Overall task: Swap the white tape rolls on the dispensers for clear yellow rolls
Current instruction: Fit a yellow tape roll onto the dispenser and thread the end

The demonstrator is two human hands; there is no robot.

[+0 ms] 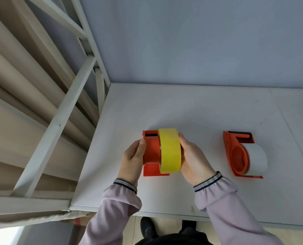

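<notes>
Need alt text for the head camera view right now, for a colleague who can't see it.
Both hands press a yellow tape roll onto an orange dispenser on a white table: left hand on the dispenser, right hand against the roll. To the right stands a second orange dispenser, loaded with a white tape roll.

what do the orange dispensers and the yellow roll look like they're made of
Both orange dispensers look like moulded plastic: uniform colour, smooth matte faces, rounded edges. The yellow roll looks like wound adhesive film, smooth with a faint sheen; whether plastic or paper-backed is unclear.
</notes>
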